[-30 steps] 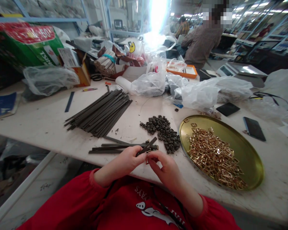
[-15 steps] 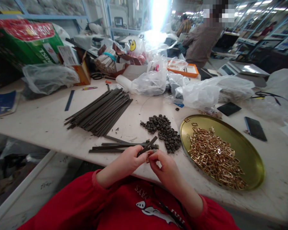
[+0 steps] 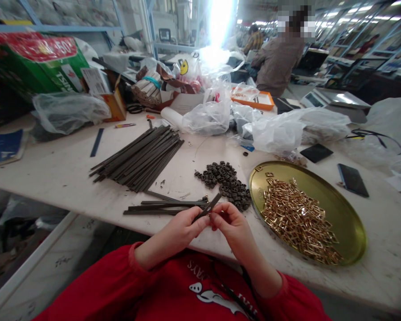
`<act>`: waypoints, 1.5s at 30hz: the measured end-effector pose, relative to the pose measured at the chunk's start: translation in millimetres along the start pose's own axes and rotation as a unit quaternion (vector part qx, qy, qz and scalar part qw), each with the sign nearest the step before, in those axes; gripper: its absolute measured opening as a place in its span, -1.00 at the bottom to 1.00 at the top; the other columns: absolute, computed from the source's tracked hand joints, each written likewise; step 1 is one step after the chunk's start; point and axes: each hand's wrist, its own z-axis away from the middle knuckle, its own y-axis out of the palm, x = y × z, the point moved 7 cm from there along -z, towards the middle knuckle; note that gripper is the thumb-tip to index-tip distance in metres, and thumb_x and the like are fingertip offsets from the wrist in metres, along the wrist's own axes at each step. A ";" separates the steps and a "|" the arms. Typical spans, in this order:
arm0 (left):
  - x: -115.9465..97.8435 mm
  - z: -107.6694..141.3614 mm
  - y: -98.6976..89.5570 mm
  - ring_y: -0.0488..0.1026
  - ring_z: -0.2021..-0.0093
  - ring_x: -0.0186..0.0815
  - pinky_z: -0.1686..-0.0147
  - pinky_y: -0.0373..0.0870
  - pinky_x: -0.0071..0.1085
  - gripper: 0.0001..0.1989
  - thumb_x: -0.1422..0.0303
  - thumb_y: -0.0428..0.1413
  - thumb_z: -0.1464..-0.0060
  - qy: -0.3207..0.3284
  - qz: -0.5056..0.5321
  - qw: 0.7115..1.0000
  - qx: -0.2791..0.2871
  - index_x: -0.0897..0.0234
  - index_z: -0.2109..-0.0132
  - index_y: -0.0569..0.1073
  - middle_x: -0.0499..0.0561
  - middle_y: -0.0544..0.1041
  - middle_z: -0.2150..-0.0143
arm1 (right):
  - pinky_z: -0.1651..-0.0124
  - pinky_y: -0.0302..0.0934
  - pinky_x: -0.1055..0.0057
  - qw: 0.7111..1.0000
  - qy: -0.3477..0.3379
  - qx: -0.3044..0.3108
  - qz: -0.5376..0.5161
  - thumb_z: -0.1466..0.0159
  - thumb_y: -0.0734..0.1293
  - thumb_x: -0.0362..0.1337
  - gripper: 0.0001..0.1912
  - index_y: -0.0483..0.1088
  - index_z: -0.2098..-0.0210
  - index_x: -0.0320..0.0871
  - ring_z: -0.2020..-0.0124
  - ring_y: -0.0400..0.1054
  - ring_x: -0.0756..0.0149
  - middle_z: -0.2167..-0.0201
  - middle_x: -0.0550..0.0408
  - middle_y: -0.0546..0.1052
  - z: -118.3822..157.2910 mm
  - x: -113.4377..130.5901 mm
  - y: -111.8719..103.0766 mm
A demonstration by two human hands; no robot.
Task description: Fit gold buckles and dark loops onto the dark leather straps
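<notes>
My left hand [image 3: 183, 227] is closed on a dark strap [image 3: 214, 201] whose end sticks up past the fingers. Against it, my right hand [image 3: 230, 223] pinches at the strap, with a small gold buckle partly showing between the fingertips. Several dark straps [image 3: 157, 207] lie just behind my left hand. Beyond my right hand is a heap of small dark loops [image 3: 232, 185]. To the right, a round gold tray [image 3: 349, 223] holds a pile of gold buckles [image 3: 300, 220]. A large bundle of dark straps [image 3: 137, 158] lies to the left.
Plastic bags [image 3: 274, 129] and an orange box [image 3: 254, 99] line the back of the table. A phone [image 3: 353, 179] and a black flat item [image 3: 316, 152] lie at the right. A green and red package [image 3: 40, 62] stands at the left. A person [image 3: 279, 60] is in the background.
My right hand has shifted slightly and its fingers have drawn closer together at the strap. The gold buckle shows less than before. The whole view has moved slightly.
</notes>
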 end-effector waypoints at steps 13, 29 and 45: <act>9.8 17.4 -9.1 0.23 0.45 -0.40 0.44 0.16 -0.54 -0.74 0.26 -0.15 -0.16 -0.032 -0.041 0.998 0.033 0.30 0.29 0.36 -0.13 0.28 0.49 | 0.52 0.30 0.64 0.941 0.194 -0.053 -0.274 0.09 0.49 -0.33 -0.67 0.43 0.30 -0.11 0.56 0.33 0.54 0.49 0.22 0.45 1.0 -21.9 -1.4; -1.2 10.6 0.0 0.30 0.42 -0.41 0.37 0.22 -0.51 -0.88 0.38 -0.11 -0.15 -0.002 0.011 1.000 0.028 0.28 0.31 0.28 -0.12 0.38 0.43 | 0.53 0.13 0.59 0.960 0.170 -0.011 -0.222 -0.01 0.43 -0.20 -0.77 0.33 0.43 -0.16 0.60 0.18 0.54 0.57 0.25 0.37 20.2 -30.2 29.7; 8.3 20.4 4.4 0.15 0.54 -0.47 0.54 0.11 -0.56 -0.77 0.24 -0.08 -0.12 -0.040 0.075 0.996 0.022 0.31 0.38 0.29 -0.17 0.23 0.54 | 0.45 0.08 0.55 0.993 0.069 0.011 -0.100 -0.17 0.30 -0.18 -0.82 0.29 0.43 -0.16 0.56 0.12 0.52 0.54 0.25 0.32 28.5 -23.7 25.7</act>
